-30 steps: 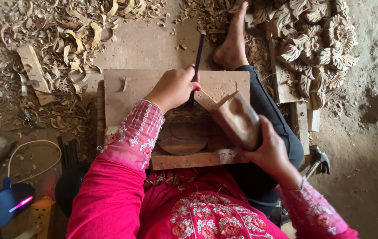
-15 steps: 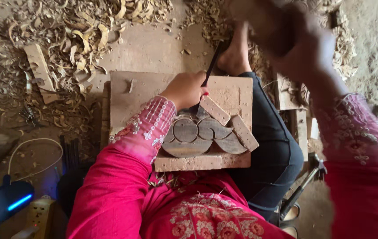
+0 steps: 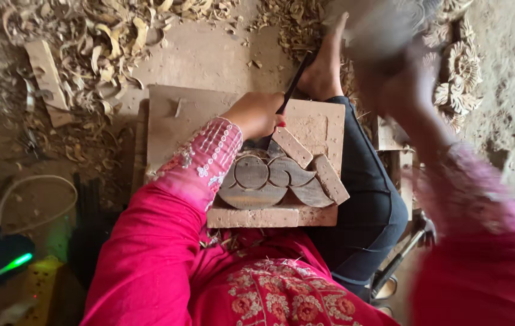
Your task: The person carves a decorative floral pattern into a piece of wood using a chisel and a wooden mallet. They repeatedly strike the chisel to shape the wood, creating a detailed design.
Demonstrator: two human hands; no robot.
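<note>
Centrally, left hand [image 3: 259, 114] gripping slim dark metal chisel [image 3: 289, 90] on rounded carved brown wooden block [image 3: 269, 181]. At two o'clock, blurred right hand [image 3: 399, 78], grip unclear. Curly pale wood shavings [image 3: 100, 36] at eleven o'clock.

Bright pink tunic [image 3: 167, 265] with long sleeves; white and pink embroidery on left cuff [image 3: 206, 151], floral stitching over the chest. Dark blue trousers [image 3: 366, 205] beside the tunic. Bare foot [image 3: 324, 66].
</note>
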